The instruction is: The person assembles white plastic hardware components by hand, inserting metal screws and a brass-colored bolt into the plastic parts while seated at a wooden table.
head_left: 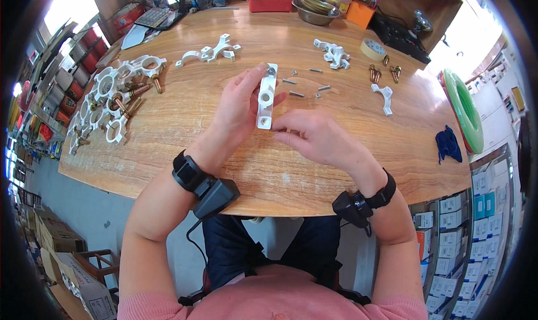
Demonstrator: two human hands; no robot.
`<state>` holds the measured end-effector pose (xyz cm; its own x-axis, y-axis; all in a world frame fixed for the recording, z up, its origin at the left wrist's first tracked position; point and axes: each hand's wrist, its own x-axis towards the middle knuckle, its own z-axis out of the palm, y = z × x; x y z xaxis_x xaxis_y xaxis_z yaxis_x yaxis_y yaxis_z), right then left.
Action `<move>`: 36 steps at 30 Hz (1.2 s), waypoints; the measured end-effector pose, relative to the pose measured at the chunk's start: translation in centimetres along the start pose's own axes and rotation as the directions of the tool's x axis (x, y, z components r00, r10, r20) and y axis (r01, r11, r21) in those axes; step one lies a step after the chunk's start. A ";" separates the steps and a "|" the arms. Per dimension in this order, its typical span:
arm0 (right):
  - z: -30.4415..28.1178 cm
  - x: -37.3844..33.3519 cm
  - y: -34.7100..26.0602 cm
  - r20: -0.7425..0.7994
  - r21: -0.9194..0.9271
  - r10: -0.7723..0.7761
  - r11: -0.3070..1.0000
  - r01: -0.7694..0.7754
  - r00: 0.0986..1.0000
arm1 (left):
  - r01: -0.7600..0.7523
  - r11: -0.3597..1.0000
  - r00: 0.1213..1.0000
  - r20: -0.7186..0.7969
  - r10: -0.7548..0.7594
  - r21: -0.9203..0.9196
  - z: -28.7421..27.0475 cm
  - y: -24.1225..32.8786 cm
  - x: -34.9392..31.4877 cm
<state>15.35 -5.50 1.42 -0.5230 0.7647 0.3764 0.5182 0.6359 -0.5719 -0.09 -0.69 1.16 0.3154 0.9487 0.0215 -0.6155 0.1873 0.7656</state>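
Note:
My left hand (pixel 238 109) grips a white plastic pipe clamp (pixel 267 97), held upright above the wooden table (pixel 185 146). A screw with a washer sits in the clamp's top hole. My right hand (pixel 316 136) pinches the clamp's lower end with its fingertips. Just beyond the clamp, several loose screws and a washer (pixel 305 87) lie on the table.
A pile of assembled white clamps with brass bolts (pixel 112 98) lies at the left. More white clamp halves (pixel 210 52) (pixel 334 53) (pixel 383 97) are spread across the back. Brass bolts (pixel 383 72), a tape roll (pixel 372 49), a metal bowl (pixel 315 10), a blue cloth (pixel 448 143) and a green hose coil (pixel 464 109) sit to the right.

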 end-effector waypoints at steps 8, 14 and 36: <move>-0.7 -0.1 -0.1 0.020 -0.095 -0.061 0.993 0.063 0.998 | 0.056 0.985 0.995 0.077 -0.069 0.166 -0.1 -0.7 -0.4; -3.2 0.4 -1.1 -0.336 0.090 0.068 0.995 -0.040 0.940 | 0.099 0.967 0.988 0.096 -0.125 0.235 -0.2 -0.9 -0.4; -2.4 0.4 0.3 -0.342 -0.260 -0.189 0.960 0.100 0.921 | 0.183 0.946 0.960 0.158 -0.230 0.269 -0.5 -1.0 -0.3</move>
<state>16.88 -4.73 3.17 -0.3482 0.6196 0.7035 0.6213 0.7145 -0.3217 0.08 -1.07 0.10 0.5591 0.8273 -0.0540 -0.3300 0.2819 0.9009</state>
